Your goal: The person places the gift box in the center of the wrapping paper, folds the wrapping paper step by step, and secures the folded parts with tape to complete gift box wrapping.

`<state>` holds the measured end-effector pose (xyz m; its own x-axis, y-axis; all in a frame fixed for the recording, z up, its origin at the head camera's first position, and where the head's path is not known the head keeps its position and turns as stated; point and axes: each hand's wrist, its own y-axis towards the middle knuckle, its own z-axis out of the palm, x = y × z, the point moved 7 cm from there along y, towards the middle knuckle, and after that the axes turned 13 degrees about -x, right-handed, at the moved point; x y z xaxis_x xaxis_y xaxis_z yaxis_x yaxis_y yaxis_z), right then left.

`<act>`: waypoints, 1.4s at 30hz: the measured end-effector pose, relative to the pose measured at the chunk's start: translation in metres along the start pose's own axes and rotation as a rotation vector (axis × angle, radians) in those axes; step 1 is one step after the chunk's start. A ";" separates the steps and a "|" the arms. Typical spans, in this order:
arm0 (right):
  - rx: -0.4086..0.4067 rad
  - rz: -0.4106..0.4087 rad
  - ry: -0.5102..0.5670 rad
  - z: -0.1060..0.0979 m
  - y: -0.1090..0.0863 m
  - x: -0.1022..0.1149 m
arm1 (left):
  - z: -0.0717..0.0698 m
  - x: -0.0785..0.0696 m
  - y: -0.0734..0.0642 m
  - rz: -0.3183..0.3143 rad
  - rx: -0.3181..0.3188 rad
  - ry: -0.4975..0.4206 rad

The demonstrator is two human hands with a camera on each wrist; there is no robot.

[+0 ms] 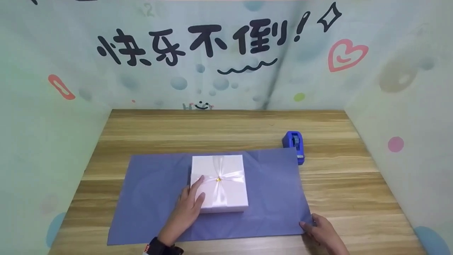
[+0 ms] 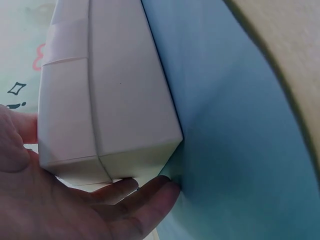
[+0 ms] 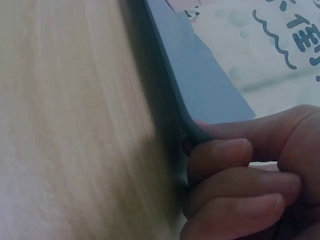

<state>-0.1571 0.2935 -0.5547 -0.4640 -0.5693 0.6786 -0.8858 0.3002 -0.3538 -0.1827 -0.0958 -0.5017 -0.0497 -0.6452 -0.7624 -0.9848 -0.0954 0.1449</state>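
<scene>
A white gift box [image 1: 231,193] with a white ribbon tied crosswise and a small gold bead at its centre lies on a sheet of blue wrapping paper [image 1: 274,191]. My left hand [image 1: 187,205] rests against the box's left side, thumb and a finger over its top. In the left wrist view, the other fingers [image 2: 145,207] lie extended along the box's side, close to the paper. With my right hand [image 1: 324,232] I pinch the paper's near right corner between thumb and fingers. The right wrist view shows that corner bent upward off the wooden table [image 3: 65,125].
A blue tape dispenser [image 1: 300,159] stands at the sheet's far right corner, partly covered by the paper. A printed backdrop [image 1: 226,85] rises behind the table and along both sides. A dark band [image 1: 155,246] circles my left wrist.
</scene>
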 end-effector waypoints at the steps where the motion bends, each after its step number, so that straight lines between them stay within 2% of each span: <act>1: 0.003 0.007 -0.005 0.000 0.000 0.000 | 0.000 -0.001 0.000 0.007 -0.003 -0.003; 5: 0.024 0.053 -0.007 -0.001 0.001 -0.003 | 0.000 -0.002 0.001 0.028 -0.013 -0.019; 8: 0.034 0.061 0.005 -0.002 0.000 -0.004 | 0.002 -0.002 0.001 0.017 -0.002 -0.022; 17: 0.020 0.064 -0.018 -0.014 -0.001 -0.010 | 0.011 -0.009 -0.005 -0.004 0.085 -0.059; 25: -0.037 -0.020 -0.022 -0.023 -0.005 -0.007 | 0.016 -0.012 -0.010 0.015 0.119 -0.079; 30: -0.145 -0.090 -0.049 -0.035 -0.017 0.011 | 0.018 -0.012 -0.010 0.004 0.131 -0.087; 33: -0.200 -0.126 -0.077 -0.041 -0.026 0.026 | 0.016 -0.018 -0.010 0.052 0.085 -0.081; 37: -0.273 -0.189 -0.121 -0.048 -0.042 0.050 | 0.013 -0.034 -0.010 0.132 0.032 -0.028; 42: -0.416 -0.349 -0.113 -0.049 -0.069 0.087 | 0.013 -0.059 -0.014 0.245 0.037 -0.027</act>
<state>-0.1366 0.2613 -0.4396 -0.1604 -0.7610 0.6286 -0.9221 0.3428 0.1798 -0.1678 -0.0466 -0.4673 -0.2915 -0.6254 -0.7238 -0.9483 0.0892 0.3047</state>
